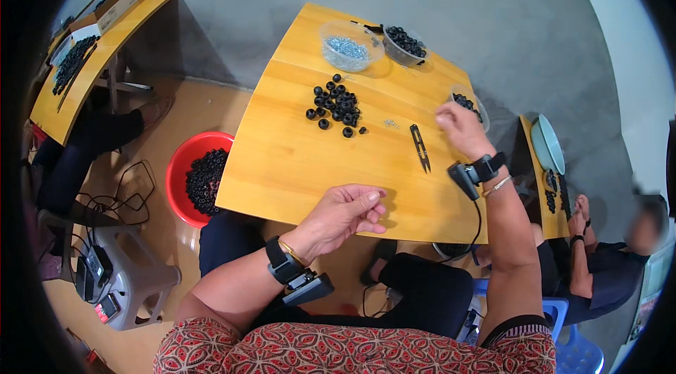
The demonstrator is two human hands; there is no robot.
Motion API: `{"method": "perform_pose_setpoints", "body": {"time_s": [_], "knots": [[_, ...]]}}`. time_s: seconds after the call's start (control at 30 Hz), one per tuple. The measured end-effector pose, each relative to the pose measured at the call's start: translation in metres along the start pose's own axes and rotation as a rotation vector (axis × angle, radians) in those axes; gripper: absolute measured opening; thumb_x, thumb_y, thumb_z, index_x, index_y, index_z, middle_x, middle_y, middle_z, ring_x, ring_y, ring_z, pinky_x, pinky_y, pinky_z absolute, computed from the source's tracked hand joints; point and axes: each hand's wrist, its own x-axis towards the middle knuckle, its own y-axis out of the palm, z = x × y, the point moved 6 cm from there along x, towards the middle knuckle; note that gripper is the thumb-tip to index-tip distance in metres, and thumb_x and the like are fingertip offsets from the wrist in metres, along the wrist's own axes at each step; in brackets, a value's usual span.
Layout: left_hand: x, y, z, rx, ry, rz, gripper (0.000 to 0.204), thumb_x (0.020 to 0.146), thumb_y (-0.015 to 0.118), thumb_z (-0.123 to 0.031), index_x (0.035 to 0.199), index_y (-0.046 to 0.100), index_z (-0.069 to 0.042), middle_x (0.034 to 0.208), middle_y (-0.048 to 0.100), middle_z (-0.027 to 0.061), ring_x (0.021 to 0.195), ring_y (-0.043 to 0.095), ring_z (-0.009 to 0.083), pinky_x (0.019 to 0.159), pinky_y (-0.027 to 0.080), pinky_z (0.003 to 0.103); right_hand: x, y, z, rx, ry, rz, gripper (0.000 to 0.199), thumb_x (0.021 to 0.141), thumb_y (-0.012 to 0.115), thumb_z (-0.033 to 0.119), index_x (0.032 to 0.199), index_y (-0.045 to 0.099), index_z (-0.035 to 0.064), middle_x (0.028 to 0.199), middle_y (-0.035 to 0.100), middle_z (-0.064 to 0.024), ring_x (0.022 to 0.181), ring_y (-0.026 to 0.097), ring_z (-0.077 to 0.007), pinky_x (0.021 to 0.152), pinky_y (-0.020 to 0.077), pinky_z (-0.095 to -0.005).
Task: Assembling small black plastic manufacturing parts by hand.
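Right now the left hand (343,215) hovers palm-up over the near edge of the wooden tabletop (296,156), its fingers (370,199) curled loosely inward with the thumb and fingertips drawn together; whether something small sits pinched between them cannot be told. The right hand (461,128) reaches farther out, its fingers bent down at the rim of a small clear bowl (481,105) holding black rings at the right edge of the tabletop; whether it has one in its grasp is hidden by the hand itself. Both wrists carry black bands with small black devices attached.

Between the hands, just left of the right one, lie black thread snips (420,147), flat on the wood. Near them is a small scatter of silvery bits (391,123). Toward the middle of the tabletop sits a loose pile of black rings (336,105). At the far edge stand a clear bowl of silvery screws (349,45) and, just beside it, another bowl of black rings (404,43).

On the floor left of the tabletop is a red basin (184,163) filled with more black rings. Another person (598,261) sits at the right by a second table.
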Motion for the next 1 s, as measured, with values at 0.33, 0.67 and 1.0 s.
{"method": "perform_pose_setpoints", "body": {"time_s": [0.33, 0.67, 1.0], "knots": [[-0.003, -0.001, -0.001, -0.046, -0.027, 0.032, 0.023, 0.087, 0.049, -0.016, 0.1, 0.054, 0.001, 0.08, 0.057, 0.0062, 0.069, 0.056, 0.0114, 0.069, 0.053, 0.03, 0.035, 0.086, 0.083, 0.096, -0.143, 0.252, 0.015, 0.075, 0.057, 0.009, 0.085, 0.052, -0.0008, 0.076, 0.057, -0.0169, 0.071, 0.056, -0.0285, 0.064, 0.0442, -0.0322], [-0.006, -0.003, -0.002, -0.037, -0.034, 0.048, 0.023, 0.088, 0.047, -0.018, 0.1, 0.053, 0.001, 0.082, 0.057, 0.0057, 0.069, 0.056, 0.0109, 0.07, 0.052, 0.03, 0.024, 0.115, 0.085, -0.029, -0.24, 0.359, 0.014, 0.075, 0.058, 0.006, 0.083, 0.049, -0.0005, 0.066, 0.053, -0.0103, 0.062, 0.053, -0.0196, 0.059, 0.0429, -0.0298], [-0.005, -0.005, -0.001, -0.06, -0.026, 0.046, 0.023, 0.087, 0.048, -0.017, 0.099, 0.054, 0.001, 0.081, 0.058, 0.0059, 0.068, 0.057, 0.0109, 0.068, 0.053, 0.03, 0.018, 0.122, 0.065, 0.59, 0.243, 0.547, 0.01, 0.078, 0.05, 0.008, 0.087, 0.049, 0.0032, 0.067, 0.051, -0.0024, 0.063, 0.057, -0.0123, 0.045, 0.0426, -0.025]]}}
